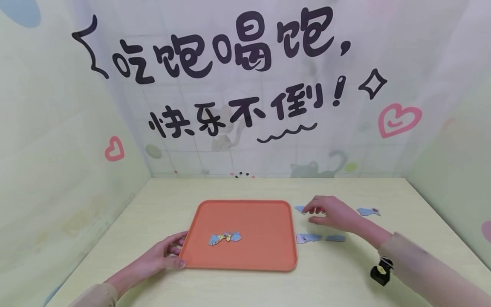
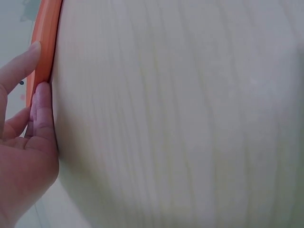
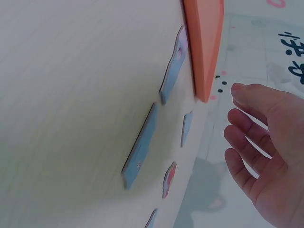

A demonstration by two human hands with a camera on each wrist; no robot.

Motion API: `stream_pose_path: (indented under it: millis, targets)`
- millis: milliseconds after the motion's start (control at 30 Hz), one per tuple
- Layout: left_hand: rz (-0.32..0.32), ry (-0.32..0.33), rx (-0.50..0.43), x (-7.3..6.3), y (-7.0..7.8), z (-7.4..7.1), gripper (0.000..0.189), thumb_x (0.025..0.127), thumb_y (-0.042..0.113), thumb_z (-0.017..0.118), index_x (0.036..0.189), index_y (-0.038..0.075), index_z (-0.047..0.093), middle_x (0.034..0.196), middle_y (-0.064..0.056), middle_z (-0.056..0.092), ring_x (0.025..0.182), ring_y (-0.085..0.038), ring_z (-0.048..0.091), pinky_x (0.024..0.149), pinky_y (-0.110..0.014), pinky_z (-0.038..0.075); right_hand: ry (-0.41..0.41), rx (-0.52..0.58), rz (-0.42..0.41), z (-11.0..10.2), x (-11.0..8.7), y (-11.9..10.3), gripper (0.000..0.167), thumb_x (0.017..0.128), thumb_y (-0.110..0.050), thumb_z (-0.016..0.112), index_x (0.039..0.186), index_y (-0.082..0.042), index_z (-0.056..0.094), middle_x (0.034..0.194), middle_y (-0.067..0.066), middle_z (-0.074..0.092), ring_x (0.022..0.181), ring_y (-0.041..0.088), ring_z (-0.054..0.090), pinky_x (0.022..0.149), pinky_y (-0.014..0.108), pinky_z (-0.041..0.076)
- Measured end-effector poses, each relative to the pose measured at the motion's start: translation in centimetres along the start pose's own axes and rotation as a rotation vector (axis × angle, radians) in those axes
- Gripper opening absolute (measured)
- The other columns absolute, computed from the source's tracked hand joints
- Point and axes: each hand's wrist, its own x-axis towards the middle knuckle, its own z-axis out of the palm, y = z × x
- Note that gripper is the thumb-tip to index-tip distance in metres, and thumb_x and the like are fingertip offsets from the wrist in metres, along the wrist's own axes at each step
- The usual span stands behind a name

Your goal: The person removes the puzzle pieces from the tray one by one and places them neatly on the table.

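Observation:
An orange tray (image 1: 245,234) lies on the table, and my left hand (image 1: 163,253) holds its near left edge, thumb at the rim and fingers along the side. In the left wrist view the thumb (image 2: 28,59) lies against the tray's orange wall (image 2: 46,45). A small cluster of puzzle pieces (image 1: 225,238), blue and yellow, sits on the tray. My right hand (image 1: 333,214) hovers over the back row of loose pieces, fingers loosely bent and nothing in them. Under it a blue piece (image 1: 299,209) shows by the fingertips, and a piece with red (image 3: 169,180) is partly hidden in the head view.
Another blue piece (image 1: 369,211) lies to the right in the back row. In the front row are a blue and pink piece (image 1: 308,238), close by the tray's right edge, and a long blue piece (image 1: 335,238). Printed fabric walls (image 1: 245,157) enclose the table's back and sides.

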Motion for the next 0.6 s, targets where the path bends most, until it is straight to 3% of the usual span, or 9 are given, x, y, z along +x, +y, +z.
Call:
stream_pose_path:
  millis: [267, 600]
  targets:
    - [0.031, -0.014, -0.007, 0.0, -0.3, 0.1, 0.088, 0.085, 0.013, 0.073, 0.154, -0.004, 0.021, 0.137, -0.027, 0.039, 0.105, -0.014, 0.053, 0.085, -0.022, 0.049, -0.049, 0.048, -0.073, 2.5, 4.8, -3.4, 0.022, 0.088, -0.011, 0.072, 0.110, -0.011, 0.074, 0.097, 0.004, 0.071, 0.087, 0.014, 0.063, 0.079, 0.035, 0.055]
    - [0.025, -0.006, -0.004, 0.1, -0.2, -0.1, 0.089, 0.084, 0.013, 0.074, 0.155, -0.002, 0.022, 0.137, -0.025, 0.039, 0.105, -0.016, 0.051, 0.085, -0.022, 0.048, -0.109, 0.020, -0.115, 3.6, 8.5, -7.2, 0.025, 0.089, -0.014, 0.072, 0.113, -0.012, 0.073, 0.102, 0.006, 0.071, 0.092, 0.018, 0.063, 0.083, 0.031, 0.053]
